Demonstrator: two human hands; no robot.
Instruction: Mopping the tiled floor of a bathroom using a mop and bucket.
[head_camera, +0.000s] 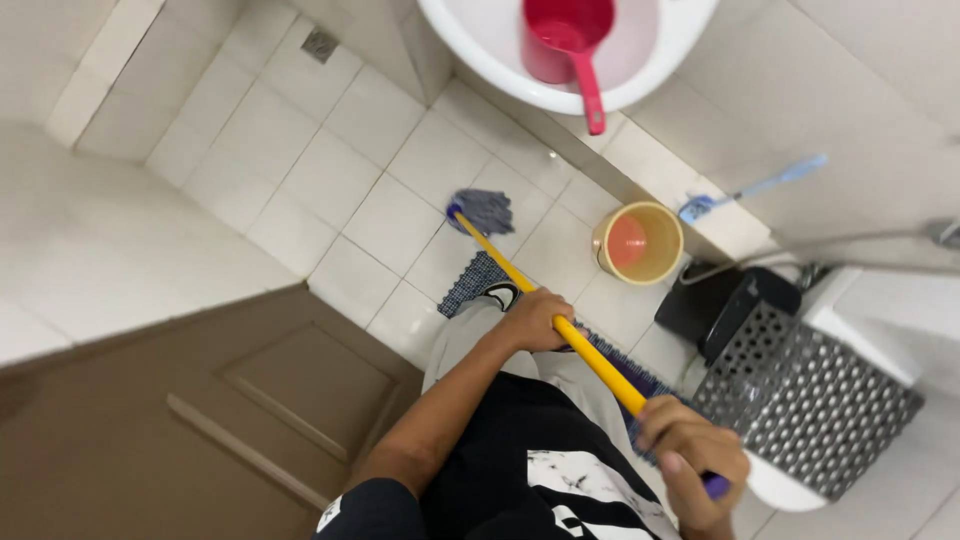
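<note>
Left hand (535, 320) and right hand (690, 460) both wrap the yellow mop handle (590, 355), mop head (482, 210) ahead on the floor tiles (390, 220).

Mop head (483, 209) on the floor, bucket (638, 243) to its right; dipper (566, 40) apparently in the basin (470, 45).

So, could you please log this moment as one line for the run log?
left hand: grips mop handle midway | right hand: grips its upper end | mop head: on tiled floor | bucket: beside
</note>
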